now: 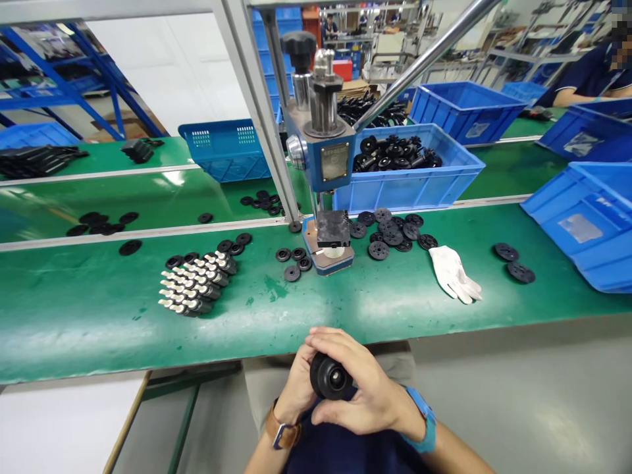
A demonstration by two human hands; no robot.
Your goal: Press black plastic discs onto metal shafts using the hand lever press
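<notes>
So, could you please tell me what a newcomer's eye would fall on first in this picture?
Probably the blue lever press standing on the green table near mid-picture, its long metal handle slanting up towards the right. Next might come the black round part held between the left hand and right hand below it, then the white glove lying right of the press.

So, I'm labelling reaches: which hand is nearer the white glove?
Right. The right hand, holding the black part, is left of the white glove and closer to the body; the left hand is farther left.
</notes>
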